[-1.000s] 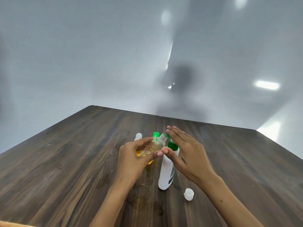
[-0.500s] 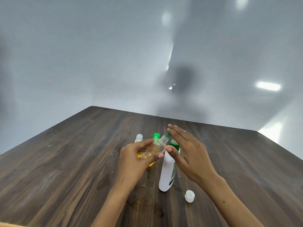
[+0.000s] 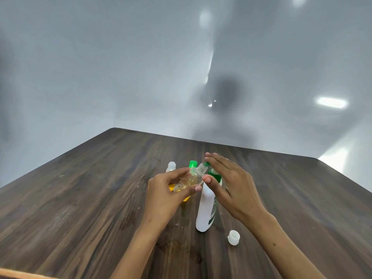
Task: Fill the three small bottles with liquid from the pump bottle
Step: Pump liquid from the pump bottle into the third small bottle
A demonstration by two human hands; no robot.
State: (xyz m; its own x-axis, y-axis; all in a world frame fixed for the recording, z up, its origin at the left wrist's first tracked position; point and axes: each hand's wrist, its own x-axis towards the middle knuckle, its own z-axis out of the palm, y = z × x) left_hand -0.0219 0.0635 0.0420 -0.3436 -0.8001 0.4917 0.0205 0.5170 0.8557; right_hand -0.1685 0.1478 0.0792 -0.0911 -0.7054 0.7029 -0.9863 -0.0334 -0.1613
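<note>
Here we are pinching the tilted bottle (image 3: 188, 181) in the left hand (image 3: 167, 190) at the pump (image 3: 211, 171), right hand (image 3: 231, 183) spread flat over it, judging a press due next.

left hand (image 3: 161, 190) grips tilted small bottle (image 3: 190, 179) | right hand (image 3: 231, 184) over pump bottle (image 3: 207, 208)

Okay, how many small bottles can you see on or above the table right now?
3. A clear small bottle tilted in the left hand; a white-capped bottle and a green-capped bottle stand behind that hand, both partly hidden.
</note>
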